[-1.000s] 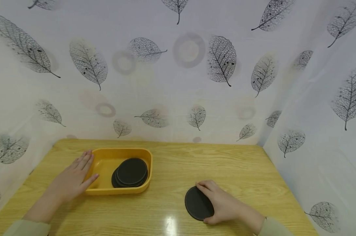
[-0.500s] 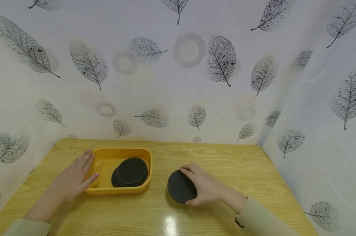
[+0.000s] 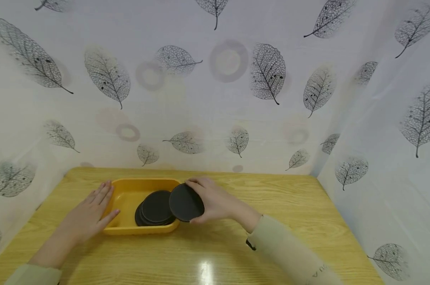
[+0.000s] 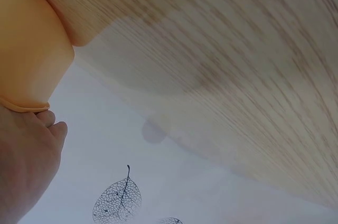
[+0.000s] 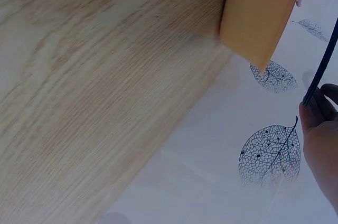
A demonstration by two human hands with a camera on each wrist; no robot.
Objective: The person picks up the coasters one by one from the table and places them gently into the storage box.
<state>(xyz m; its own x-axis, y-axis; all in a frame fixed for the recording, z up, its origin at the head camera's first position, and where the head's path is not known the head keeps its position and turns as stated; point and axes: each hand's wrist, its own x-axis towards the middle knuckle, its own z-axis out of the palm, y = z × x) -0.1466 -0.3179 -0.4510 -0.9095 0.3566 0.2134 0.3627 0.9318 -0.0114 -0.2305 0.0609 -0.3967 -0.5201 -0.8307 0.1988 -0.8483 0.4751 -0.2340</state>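
Observation:
My right hand grips a round black coaster by its edge, thumb on the near side and fingers on the far side. The coaster overlaps the right rim of the yellow tray in the head view. Seen edge-on in the right wrist view, the coaster is thin and dark. Inside the tray, toward its right end, lies a stack of similar black coasters. With fingers straight, my left hand rests on the tray's left rim, thumb over the near left corner. The left wrist view shows the left hand at the rim.
The tray stands on a wood-grain table, left of its middle. A white curtain printed with leaves hangs along the back and sides of the table.
The right hand has lifted the coaster from the table and carried it left and away from me to the tray's right rim. The left hand and tray stay in place.

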